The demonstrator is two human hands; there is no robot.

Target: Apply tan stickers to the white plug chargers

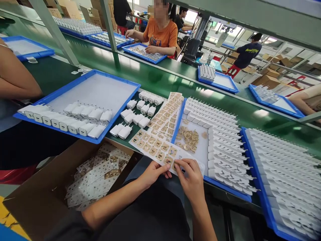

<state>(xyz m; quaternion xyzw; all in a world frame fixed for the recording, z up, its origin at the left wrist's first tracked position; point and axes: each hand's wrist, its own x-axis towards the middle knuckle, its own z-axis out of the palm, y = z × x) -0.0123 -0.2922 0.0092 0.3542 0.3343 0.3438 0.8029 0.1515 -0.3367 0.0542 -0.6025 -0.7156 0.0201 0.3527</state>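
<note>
Both my hands are on a white sheet of tan stickers at the table's front edge. My left hand pinches its near edge between thumb and fingers. My right hand has its fingertips closed at a sticker near the sheet's right end; the fingers partly hide that sticker. Beyond lie more sticker sheets, overlapping. Left of them stand several white charger plugs with their pins up. Just right of my hands, a blue-rimmed tray holds a pile of small tan pieces and rows of white plugs.
At left, another blue-rimmed tray carries white plugs along its near side. A cardboard box below holds used sheets. A plug-filled tray stands at far right. Across the green belt, a person in orange works; another person's arm is at left.
</note>
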